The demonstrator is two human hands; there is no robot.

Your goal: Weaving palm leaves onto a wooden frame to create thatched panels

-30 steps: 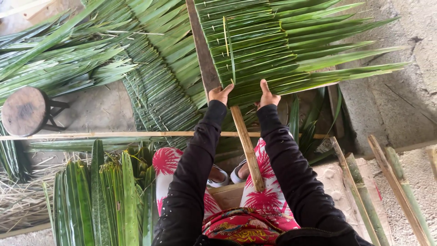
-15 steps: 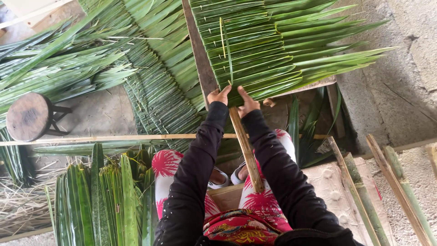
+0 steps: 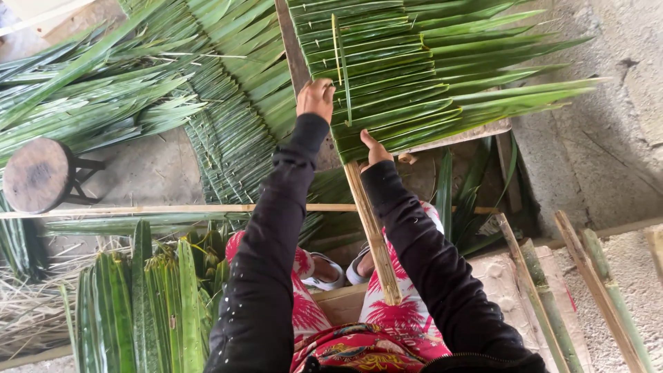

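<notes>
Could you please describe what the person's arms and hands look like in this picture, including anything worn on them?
Both arms are covered by long black sleeves that reach the wrists; the left sleeve shows tiny pale specks along its length, and the right sleeve looks plainer. The left hand and the right hand are bare, with no gloves. No rings, watch or bracelet can be made out.

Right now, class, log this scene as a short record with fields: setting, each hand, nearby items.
Setting: a seated person works on a panel of folded green palm leaves laid along a bamboo slat.
Left hand: left hand closed at the panel's left edge, beside a thin upright leaf strip; what it grips is hidden.
Right hand: right hand presses the panel's lowest leaves beside the slat.
Nearby: round wooden stool; standing bundle of cut leaves; bamboo poles.
</notes>
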